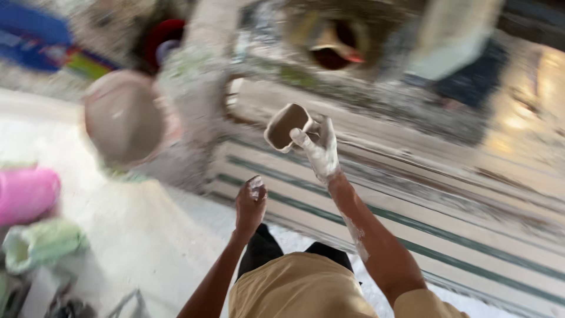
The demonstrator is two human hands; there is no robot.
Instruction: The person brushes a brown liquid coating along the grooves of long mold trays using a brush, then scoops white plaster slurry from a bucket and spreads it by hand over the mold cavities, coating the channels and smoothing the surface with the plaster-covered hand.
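Open room: pale floor (135,235) at lower left-centre, and striped surface (447,224) right of centre, both passable. Blocking at upper left: round tan basin (123,118) against plaster-caked post (197,100). Pink container (26,194) and green bag (41,244) crowd the left edge.

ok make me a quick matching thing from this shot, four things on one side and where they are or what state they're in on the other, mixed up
Things:
1. right hand
2. left hand
3. pink container
4. round bowl

Places or states:
A. at the far left edge of the view, above a pale green bundle
B. coated in white paste, holding up a small clay cup
C. blurred, upper left of the hands, beside a plaster-spattered post
D. empty, fingers curled, lower than the other hand

Pairs: 1-B, 2-D, 3-A, 4-C
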